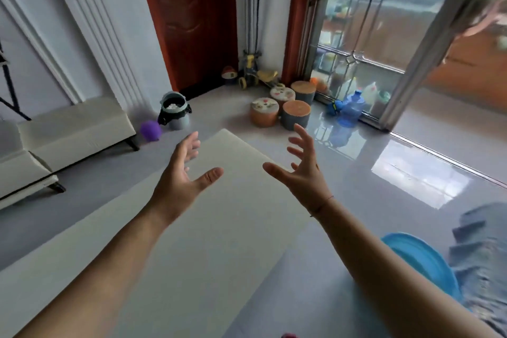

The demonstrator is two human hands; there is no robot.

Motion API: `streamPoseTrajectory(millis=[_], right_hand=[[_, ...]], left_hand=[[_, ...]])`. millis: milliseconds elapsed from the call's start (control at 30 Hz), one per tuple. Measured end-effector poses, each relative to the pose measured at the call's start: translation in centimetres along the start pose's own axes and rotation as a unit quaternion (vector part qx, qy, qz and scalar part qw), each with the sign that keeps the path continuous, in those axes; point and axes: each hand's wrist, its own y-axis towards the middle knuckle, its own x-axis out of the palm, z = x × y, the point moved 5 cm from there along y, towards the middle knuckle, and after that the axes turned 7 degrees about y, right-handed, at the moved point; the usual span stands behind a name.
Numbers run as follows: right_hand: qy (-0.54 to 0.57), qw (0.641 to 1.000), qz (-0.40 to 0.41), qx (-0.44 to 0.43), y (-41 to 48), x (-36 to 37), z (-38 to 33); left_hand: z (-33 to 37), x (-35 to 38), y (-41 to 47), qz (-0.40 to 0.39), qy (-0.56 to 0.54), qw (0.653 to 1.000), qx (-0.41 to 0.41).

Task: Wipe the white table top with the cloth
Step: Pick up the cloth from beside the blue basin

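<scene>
- Left hand (182, 173): open, fingers spread, palm turned inward, holding nothing. Raised above the far half of the table top (208, 241).
- Right hand (301, 170): also open, fingers splayed and slightly curled, empty. Raised over the table's right edge, near the far corner.
- Table top: white, bare, runs diagonally from bottom-left to the far corner in front of both hands. No visible spills or marks at this resolution.
- Cloth: not in either hand, not on the table. Can't tell where it is. Blurred grey-blue fabric (482, 255) at lower right next to a blue basin (422, 258) could be it, or could be clothing; too smeared to say.
- Read on progress: wiping not started, since no cloth is in hand. First step is probably finding and grabbing the cloth.
- Risks:
  - Wrong item picked up as the cloth, because the fabric at lower right is ambiguous.
  - Reaching right and down for it could knock the basin, which sits close under the right forearm; contents not visible.
  - Floor (356, 200) is glossy and reflective; any water tipped there means a slip hazard.
  - Wipe strokes toward the far corner could overshoot the edge, since the table is narrow there.
</scene>
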Motion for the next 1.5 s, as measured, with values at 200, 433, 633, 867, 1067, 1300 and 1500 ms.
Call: streamPoseTrajectory(millis=[200,433,633,867,1067,1300,1500], right_hand=[[-0.017,0.993,0.114,0.025,-2.9,-10.1,2.8],[-0.034,0.977,0.203,0.056,-7.5,-22.6,6.2],[-0.055,0.957,0.266,0.101,-12.1,-33.1,10.1],[-0.047,0.929,0.331,0.162,-16.4,-41.3,15.2],[-0.021,0.9,0.383,0.207,-18.2,-44.6,19.0],[-0.017,0.866,0.446,0.225,-18.9,-47.1,22.5],[0.008,0.835,0.487,0.256,-20.6,-48.3,27.9]], left_hand=[[3.1,10.4,2.5,-0.105,-0.016,0.994,0.038],[7.6,23.7,3.1,-0.191,-0.014,0.98,0.054],[9.8,35.7,2.3,-0.25,-0.016,0.967,0.046],[9.5,47.5,0.3,-0.324,-0.017,0.946,0.023],[8.6,55.0,0.0,-0.384,0.002,0.923,0.02],[7.2,62.8,1.1,-0.451,0.012,0.891,0.046],[3.8,68.2,1.3,-0.49,0.017,0.871,0.025]])
